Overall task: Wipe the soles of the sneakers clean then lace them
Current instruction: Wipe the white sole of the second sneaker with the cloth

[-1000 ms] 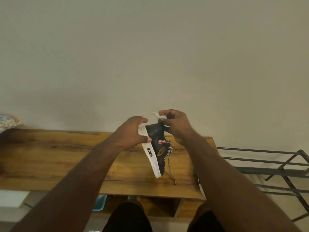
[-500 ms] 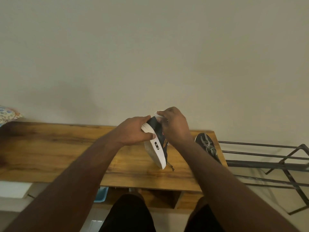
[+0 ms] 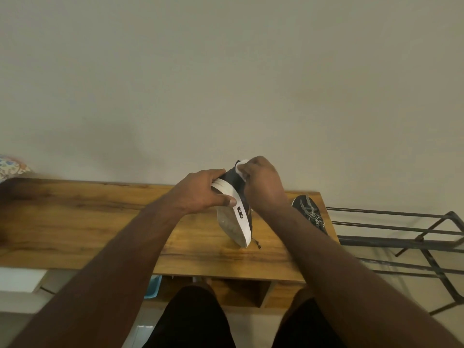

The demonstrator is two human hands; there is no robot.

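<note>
A black sneaker [image 3: 236, 217] with a thick white sole is held above the wooden table [image 3: 105, 222], tipped so its dirty sole faces me and left. My left hand [image 3: 200, 194] grips its upper end around the sole, thumb across the white rim. My right hand [image 3: 261, 187] pinches a small white wipe [image 3: 241, 169] against the sneaker's black side near the top. A speckled lace end [image 3: 257, 243] hangs below the sneaker. The second black sneaker [image 3: 310, 212], with a black-and-white lace, lies on the table's right end, partly hidden by my right forearm.
A dark metal rack [image 3: 401, 237] stands just right of the table. A plain wall rises behind. A patterned cloth [image 3: 11, 168] shows at the far left edge. A blue object [image 3: 153, 286] sits under the table near my knees.
The sneaker has turned so its dirty sole now faces me. My view has shifted and the second sneaker has come into sight on the right. Both hands have kept their hold.
</note>
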